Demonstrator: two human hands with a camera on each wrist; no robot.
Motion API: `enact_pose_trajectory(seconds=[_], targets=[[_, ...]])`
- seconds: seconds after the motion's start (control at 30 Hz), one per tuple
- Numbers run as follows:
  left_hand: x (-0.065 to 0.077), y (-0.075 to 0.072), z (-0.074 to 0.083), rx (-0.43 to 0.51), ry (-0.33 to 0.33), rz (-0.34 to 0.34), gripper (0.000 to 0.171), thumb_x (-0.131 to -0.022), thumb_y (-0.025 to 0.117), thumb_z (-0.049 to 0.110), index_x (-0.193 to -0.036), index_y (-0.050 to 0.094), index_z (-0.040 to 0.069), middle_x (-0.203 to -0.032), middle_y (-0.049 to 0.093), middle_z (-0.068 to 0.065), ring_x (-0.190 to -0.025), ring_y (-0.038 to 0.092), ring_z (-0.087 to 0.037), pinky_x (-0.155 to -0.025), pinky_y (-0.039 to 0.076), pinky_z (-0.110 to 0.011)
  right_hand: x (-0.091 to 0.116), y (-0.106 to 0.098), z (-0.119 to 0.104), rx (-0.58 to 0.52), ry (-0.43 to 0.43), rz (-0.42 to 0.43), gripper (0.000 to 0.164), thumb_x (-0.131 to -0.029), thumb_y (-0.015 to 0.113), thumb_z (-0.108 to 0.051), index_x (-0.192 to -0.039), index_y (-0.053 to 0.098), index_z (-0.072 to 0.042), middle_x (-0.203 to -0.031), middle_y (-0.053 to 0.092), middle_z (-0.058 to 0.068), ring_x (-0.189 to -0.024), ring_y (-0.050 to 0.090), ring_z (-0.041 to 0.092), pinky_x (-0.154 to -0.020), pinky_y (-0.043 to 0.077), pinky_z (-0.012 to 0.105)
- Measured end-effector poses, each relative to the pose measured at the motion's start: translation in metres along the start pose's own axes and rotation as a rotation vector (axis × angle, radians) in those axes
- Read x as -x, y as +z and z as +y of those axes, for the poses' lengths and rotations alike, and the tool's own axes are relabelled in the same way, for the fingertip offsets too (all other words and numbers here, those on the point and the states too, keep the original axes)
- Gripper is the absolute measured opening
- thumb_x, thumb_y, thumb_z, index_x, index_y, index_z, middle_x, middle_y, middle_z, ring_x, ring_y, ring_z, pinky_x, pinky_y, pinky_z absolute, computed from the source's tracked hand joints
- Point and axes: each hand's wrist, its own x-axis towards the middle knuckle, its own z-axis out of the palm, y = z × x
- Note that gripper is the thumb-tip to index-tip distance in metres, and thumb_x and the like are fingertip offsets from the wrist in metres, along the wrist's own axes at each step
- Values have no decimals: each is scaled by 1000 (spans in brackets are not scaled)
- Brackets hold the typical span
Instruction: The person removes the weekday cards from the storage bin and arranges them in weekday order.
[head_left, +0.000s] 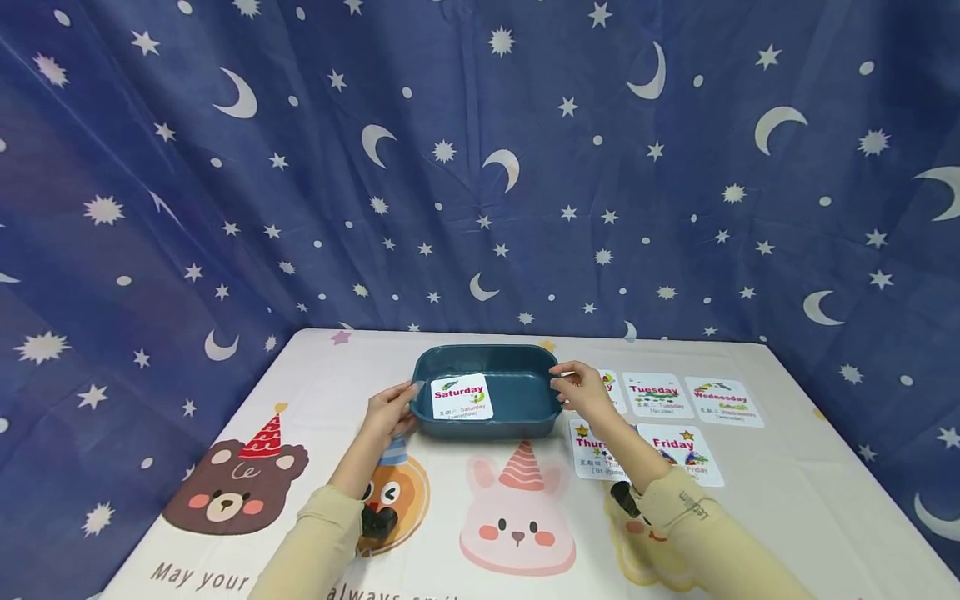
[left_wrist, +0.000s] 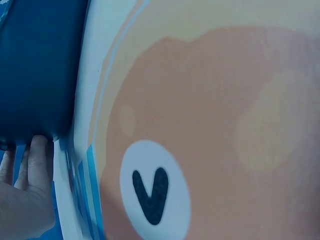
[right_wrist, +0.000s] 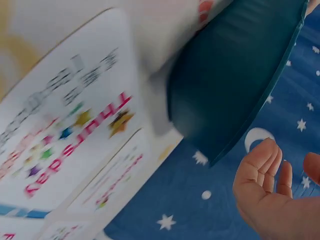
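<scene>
I see the bin [head_left: 487, 429] (Saturday card [head_left: 462, 397] inside): left hand [head_left: 390, 411] grips its left end; right hand [head_left: 588, 397], loosely curved, near its right.

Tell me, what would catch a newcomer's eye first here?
Probably the blue curtain of moons and stars, filling the background. Next, the dark teal tray between the person's hands, with a Saturday card in it. Five more cards lie to its right on the tablecloth.

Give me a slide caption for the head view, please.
Left hand and right hand at opposite ends of a tray; Saturday card inside, five other cards outside.
</scene>
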Motion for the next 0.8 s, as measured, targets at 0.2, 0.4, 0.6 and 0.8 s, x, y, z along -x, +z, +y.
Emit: enact_pose_trajectory(seconds=[0.2,0.4,0.6,0.8], targets=[[2,1,2,1,-5,-5,45,-95,57,24,-134,50,4,-132,53,-23,-81,64,-7,-67,54,-18,-8,18,-4,-9,-7,-34,27,-92,52,-5,-116,54,7,-82,56,7,-64,51,12,-65,51,27],[1,-2,5,-1,13,2,44,-95,56,23,-134,50,3,-131,54,-23,-73,63,-3,-61,52,-15,-20,37,-5,57,11,-74,28,-92,54,-8,-116,55,6,-88,58,15,-73,58,26,-66,53,30],[0,-1,3,6,1,-3,45,-94,57,24,-134,51,4,-122,60,-19,-70,62,-3,-60,52,-16,-28,50,-3,152,58,-122,32,-91,57,-10,-119,55,5,-95,59,16,-94,62,38,-75,56,38],[0,1,1,6,-4,0,45,-94,57,24,-134,51,5,-119,61,-17,-70,61,-3,-60,52,-16,-32,63,-2,162,77,-174,34,-91,58,-11,-121,55,5,-112,58,21,-97,63,36,-72,55,36]])
